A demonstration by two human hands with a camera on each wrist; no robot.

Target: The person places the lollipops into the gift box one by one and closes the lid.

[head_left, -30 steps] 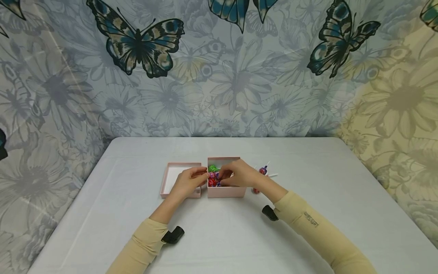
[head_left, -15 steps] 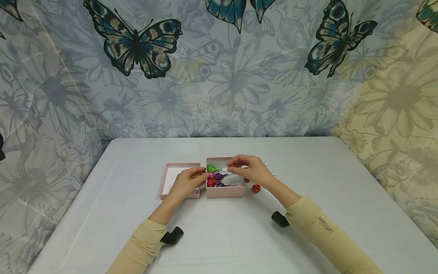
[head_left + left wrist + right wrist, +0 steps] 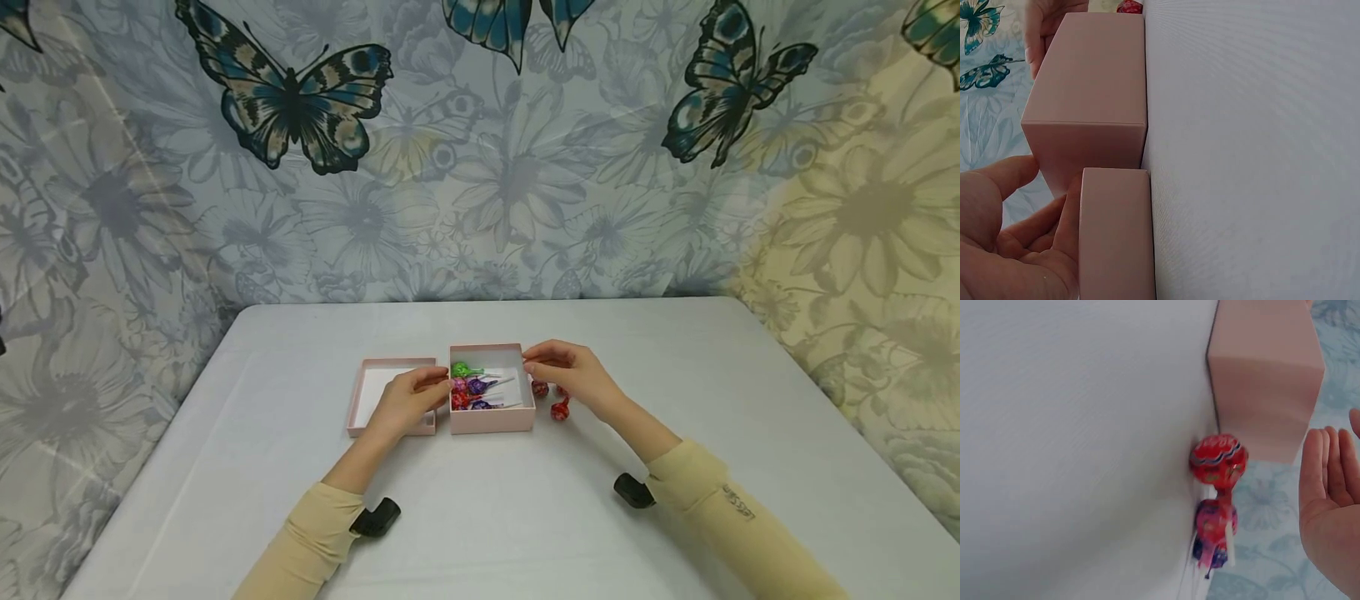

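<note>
A pink box [image 3: 491, 422] stands uncovered on the table with several wrapped lollipops [image 3: 477, 386] in it, green, pink, purple and red, their white sticks pointing right. My left hand [image 3: 407, 397] reaches over the pink lid [image 3: 371, 392] and touches the box's left side with thumb and fingertips. Beside the box's top right edge is my right hand [image 3: 573, 375], fingers nearly straight and nothing held. Below it, loose lollipops lie right of the box; a red one [image 3: 1217, 459] is nearest in the right wrist view, partly covering a pink one [image 3: 1213, 522].
The box and lid sit side by side on a white-covered table [image 3: 480, 517]. Behind the table hangs a backdrop [image 3: 517, 183] printed with flowers and butterflies. Each wrist carries a black camera [image 3: 633, 491].
My right hand has come up out of the box and moved right, past its right wall. The lollipops inside are now uncovered to view. My left hand has stayed at the box.
</note>
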